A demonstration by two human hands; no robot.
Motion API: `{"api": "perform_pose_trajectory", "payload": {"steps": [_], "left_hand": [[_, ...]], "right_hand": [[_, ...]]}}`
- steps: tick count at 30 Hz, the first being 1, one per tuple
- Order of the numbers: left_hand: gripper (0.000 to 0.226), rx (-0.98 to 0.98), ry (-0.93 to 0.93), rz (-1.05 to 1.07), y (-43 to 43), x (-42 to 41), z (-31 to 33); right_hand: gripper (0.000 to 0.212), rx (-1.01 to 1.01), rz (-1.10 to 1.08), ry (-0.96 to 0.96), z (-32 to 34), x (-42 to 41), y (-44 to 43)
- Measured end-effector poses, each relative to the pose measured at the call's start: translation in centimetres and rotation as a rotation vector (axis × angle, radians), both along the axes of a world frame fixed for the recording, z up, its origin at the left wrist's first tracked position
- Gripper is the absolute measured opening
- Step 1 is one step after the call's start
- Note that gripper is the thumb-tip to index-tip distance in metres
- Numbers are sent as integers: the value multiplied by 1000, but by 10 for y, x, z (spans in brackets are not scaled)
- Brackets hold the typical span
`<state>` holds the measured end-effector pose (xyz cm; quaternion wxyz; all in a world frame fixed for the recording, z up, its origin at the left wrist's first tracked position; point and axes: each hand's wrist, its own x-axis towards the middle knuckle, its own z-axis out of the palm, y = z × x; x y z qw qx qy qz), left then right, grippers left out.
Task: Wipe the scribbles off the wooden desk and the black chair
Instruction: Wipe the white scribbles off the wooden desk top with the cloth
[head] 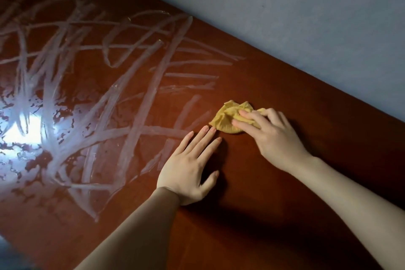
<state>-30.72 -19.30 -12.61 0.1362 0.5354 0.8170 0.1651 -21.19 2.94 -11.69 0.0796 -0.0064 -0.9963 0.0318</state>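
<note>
Right hand [271,136]: fingers curled over a crumpled yellow cloth [228,117], gripping it and pressing it onto the counter [285,215]. Left hand [190,164]: released, fingers straight and together, palm flat on the counter, fingertips just beside the cloth's near edge. White scribbles [98,85] cover the counter's left portion, and their nearest strokes end close to the cloth. A glare patch lies at far left. A grey wall [306,17] borders the counter's far edge.
</note>
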Motion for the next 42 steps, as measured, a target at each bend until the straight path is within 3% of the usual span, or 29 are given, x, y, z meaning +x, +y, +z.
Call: {"api": "perform_pose_trajectory", "payload": {"steps": [3, 10, 18, 24, 28, 34, 38, 42], "left_hand": [[73, 5, -2, 2, 0, 0, 0], [72, 20, 7, 3, 1, -1, -1], [72, 24, -16, 5, -1, -1, -2], [71, 38, -14, 10, 0, -1, -3], [71, 50, -9, 18, 0, -2, -3], [71, 42, 7, 8, 0, -1, -2], [70, 36, 3, 6, -1, 0, -2], [63, 45, 2, 13, 1, 0, -1]], "right_hand": [[53, 0, -10, -13, 5, 4, 28], [44, -120, -290, -37, 13, -62, 72], [47, -152, -602, -124, 13, -168, 39], [50, -214, -346, -40, 11, -168, -21], [47, -262, -199, 66, -5, -128, -42], [43, -279, -54, 41, 0, -54, -35], [47, -231, -28, -19, 10, -30, -6], [46, -230, -161, -41, 16, -43, 35]]}}
